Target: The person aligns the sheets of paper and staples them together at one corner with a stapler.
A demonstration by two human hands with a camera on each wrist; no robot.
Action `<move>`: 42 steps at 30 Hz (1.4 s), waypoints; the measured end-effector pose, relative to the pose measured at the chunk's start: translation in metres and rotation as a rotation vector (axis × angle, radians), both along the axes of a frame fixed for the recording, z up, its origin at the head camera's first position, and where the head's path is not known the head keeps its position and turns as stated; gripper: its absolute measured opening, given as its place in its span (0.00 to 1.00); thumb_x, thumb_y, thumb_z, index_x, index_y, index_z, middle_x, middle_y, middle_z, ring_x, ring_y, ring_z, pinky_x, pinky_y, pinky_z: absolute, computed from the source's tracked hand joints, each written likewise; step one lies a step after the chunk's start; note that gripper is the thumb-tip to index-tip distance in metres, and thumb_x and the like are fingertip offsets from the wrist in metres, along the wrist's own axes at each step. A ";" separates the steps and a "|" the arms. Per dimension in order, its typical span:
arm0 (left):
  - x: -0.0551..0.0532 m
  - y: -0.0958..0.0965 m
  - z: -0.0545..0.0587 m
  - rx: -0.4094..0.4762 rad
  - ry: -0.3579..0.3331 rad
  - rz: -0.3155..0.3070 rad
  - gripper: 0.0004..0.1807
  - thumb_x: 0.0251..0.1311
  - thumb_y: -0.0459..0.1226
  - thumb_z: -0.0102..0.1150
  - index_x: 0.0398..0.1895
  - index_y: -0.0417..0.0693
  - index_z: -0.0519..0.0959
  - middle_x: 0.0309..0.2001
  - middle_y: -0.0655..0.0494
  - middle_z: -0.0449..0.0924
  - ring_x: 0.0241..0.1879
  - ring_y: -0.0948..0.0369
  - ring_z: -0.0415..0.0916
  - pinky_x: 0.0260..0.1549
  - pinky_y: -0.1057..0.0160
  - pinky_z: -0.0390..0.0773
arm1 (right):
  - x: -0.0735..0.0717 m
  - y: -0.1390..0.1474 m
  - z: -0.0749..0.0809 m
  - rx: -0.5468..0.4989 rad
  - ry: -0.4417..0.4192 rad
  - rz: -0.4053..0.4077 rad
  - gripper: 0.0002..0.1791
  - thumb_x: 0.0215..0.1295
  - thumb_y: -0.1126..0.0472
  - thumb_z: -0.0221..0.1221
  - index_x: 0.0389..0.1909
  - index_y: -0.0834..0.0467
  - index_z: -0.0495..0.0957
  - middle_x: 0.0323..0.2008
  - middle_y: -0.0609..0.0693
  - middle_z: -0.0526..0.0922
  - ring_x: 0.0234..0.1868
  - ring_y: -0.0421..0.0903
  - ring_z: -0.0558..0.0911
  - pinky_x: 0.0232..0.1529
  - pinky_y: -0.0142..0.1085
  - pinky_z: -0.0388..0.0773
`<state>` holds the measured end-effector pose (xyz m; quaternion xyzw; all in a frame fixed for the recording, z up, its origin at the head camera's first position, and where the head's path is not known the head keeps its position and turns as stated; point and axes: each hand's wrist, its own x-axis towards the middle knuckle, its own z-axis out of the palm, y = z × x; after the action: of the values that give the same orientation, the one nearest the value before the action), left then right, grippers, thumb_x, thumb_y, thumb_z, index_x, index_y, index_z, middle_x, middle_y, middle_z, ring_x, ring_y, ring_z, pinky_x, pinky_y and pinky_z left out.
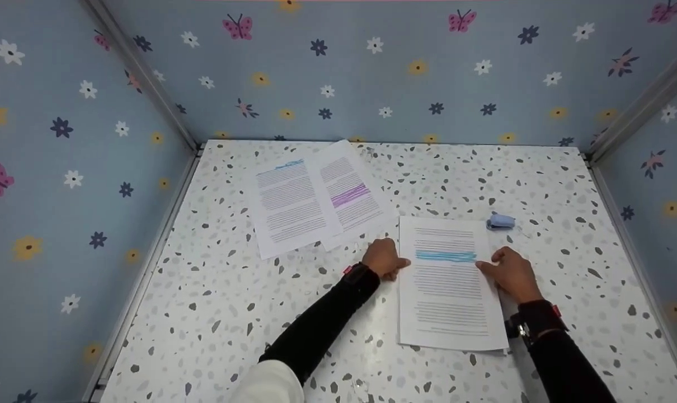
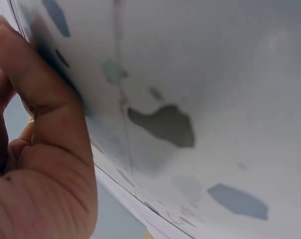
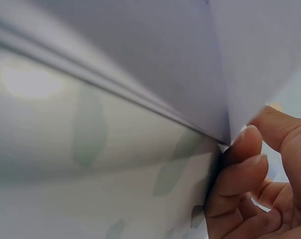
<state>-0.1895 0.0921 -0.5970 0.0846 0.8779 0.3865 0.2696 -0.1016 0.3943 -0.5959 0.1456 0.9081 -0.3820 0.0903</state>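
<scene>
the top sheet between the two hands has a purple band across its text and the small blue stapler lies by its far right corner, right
Not quite: the band on that top sheet is blue, not purple, as the head view shows. The small blue stapler does lie by the sheet's far right corner.

A small walled desk booth [image 1: 349,73], office-like

Blue panels [image 1: 36,215] with a flower-and-butterfly print, joined by grey metal strips [image 1: 142,75], close in a speckled white tabletop [image 1: 215,302]; a stack of printed pages [image 1: 450,295] and a small stapler [image 1: 502,222] look like office things, but the building around cannot be told.
</scene>
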 end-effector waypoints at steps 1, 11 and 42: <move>0.000 0.000 0.001 -0.003 0.003 0.003 0.22 0.62 0.40 0.72 0.12 0.44 0.77 0.09 0.54 0.76 0.10 0.60 0.76 0.10 0.67 0.70 | -0.001 0.000 0.001 0.002 0.003 0.000 0.24 0.68 0.48 0.65 0.46 0.65 0.69 0.23 0.53 0.74 0.19 0.46 0.75 0.21 0.39 0.73; -0.006 0.001 0.007 0.109 -0.099 0.045 0.16 0.64 0.40 0.70 0.38 0.32 0.82 0.15 0.50 0.78 0.14 0.57 0.79 0.13 0.64 0.76 | -0.009 0.013 0.003 -0.033 -0.068 -0.062 0.32 0.69 0.36 0.60 0.45 0.65 0.71 0.21 0.52 0.77 0.18 0.46 0.76 0.20 0.39 0.73; -0.138 -0.176 -0.035 -0.420 0.416 0.208 0.42 0.70 0.56 0.58 0.78 0.43 0.59 0.76 0.29 0.48 0.76 0.33 0.41 0.69 0.31 0.50 | 0.033 -0.029 0.065 -0.126 0.197 -0.171 0.32 0.76 0.37 0.51 0.64 0.60 0.73 0.57 0.60 0.79 0.52 0.46 0.78 0.46 0.28 0.77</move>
<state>-0.3273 -0.0841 -0.6320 0.0142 0.9788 0.1967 0.0546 -0.0688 0.3654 -0.5309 0.1783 0.8712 -0.4569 -0.0234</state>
